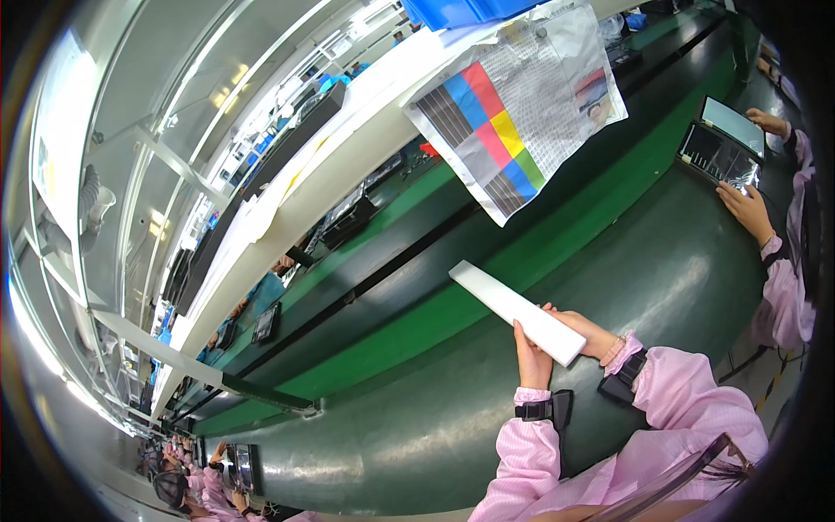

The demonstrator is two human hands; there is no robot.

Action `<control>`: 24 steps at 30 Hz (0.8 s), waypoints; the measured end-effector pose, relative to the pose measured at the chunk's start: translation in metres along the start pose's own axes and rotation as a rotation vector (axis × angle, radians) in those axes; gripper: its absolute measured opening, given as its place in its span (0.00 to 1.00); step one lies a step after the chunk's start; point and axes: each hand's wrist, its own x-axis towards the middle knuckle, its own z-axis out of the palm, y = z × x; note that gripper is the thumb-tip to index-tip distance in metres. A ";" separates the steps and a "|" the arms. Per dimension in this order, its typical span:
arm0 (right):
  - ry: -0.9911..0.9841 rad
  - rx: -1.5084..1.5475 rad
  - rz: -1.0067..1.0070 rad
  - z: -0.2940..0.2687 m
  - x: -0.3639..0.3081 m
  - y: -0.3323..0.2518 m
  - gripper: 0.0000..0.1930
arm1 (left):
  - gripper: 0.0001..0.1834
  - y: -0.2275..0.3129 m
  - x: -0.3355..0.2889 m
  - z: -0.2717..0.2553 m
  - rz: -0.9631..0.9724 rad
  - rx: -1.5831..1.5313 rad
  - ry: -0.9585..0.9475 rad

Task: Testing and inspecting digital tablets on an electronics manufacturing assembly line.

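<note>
A long, flat white bar (500,301), plain and smooth like a slim box or foam strip, is held over the dark green worktop (417,396). My left hand (533,364) grips its near end from the left side, thumb up along the edge. On the other side my right hand (589,333) is closed round the same end, its fingertips partly hidden behind the bar. The bar's far end points away to the upper left, free of both hands. Dark bands with black boxes sit on both my wrists, over pink sleeves.
A printed sheet with colour blocks (500,130) hangs from the white shelf beyond the worktop. Above it stands a blue bin (461,10). At right a co-worker's hands touch an open black case (720,146). Other workers sit at lower left, near a metal post (270,393).
</note>
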 end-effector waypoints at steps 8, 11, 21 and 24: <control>0.024 0.025 0.012 0.003 -0.001 -0.002 0.18 | 0.33 -0.003 0.002 -0.003 -0.004 -0.009 0.005; 0.021 -0.019 -0.001 0.001 0.000 -0.001 0.20 | 0.34 0.000 -0.001 0.003 -0.004 0.005 0.002; 0.028 -0.018 0.004 -0.002 0.002 0.003 0.20 | 0.33 0.000 -0.001 0.001 0.004 0.017 0.010; 0.025 -0.032 0.005 -0.004 0.004 0.000 0.20 | 0.33 0.000 0.001 0.002 -0.006 0.004 0.008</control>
